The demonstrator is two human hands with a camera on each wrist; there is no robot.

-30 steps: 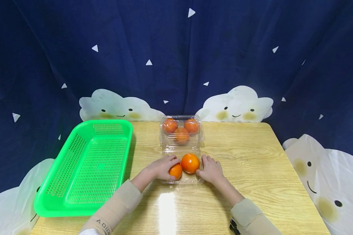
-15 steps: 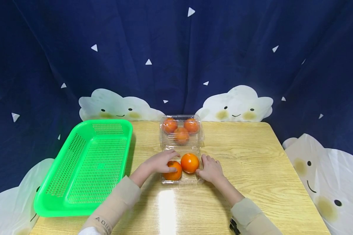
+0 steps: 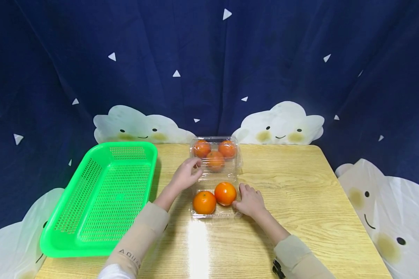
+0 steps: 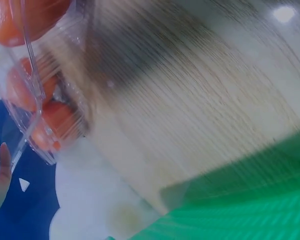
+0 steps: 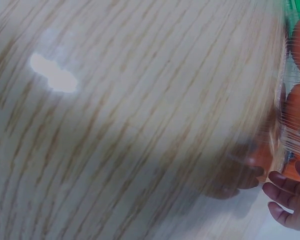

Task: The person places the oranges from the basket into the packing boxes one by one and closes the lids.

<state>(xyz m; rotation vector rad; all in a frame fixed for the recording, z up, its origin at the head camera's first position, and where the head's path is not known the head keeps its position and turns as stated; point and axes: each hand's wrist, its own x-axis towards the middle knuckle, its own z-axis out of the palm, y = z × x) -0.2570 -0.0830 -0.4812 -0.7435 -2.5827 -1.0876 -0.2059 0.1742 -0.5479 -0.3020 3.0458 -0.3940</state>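
Note:
Two oranges, a left one point(image 3: 204, 202) and a right one point(image 3: 225, 193), lie in the front part of a clear plastic box point(image 3: 216, 214). Behind them several more show through clear plastic, among them an orange point(image 3: 215, 161). Beside the left edge of the rear plastic is my left hand point(image 3: 187, 174), thumb and fingers parted, holding nothing; contact with the plastic is unclear. My right hand point(image 3: 251, 202) holds the box's right rim, thumb near the right orange and fingers outside. In the right wrist view those fingers point(image 5: 282, 192) look bent beside the clear wall.
A green plastic basket point(image 3: 120, 197) with a slotted floor stands on the left of the wooden table point(image 3: 283, 182). A dark blue curtain point(image 3: 209, 58) with cloud pictures hangs just beyond the table's back edge.
My left hand has let go of the left orange, which now lies uncovered in the box, and moved away to the rear plastic's left edge. The right hand has stayed put.

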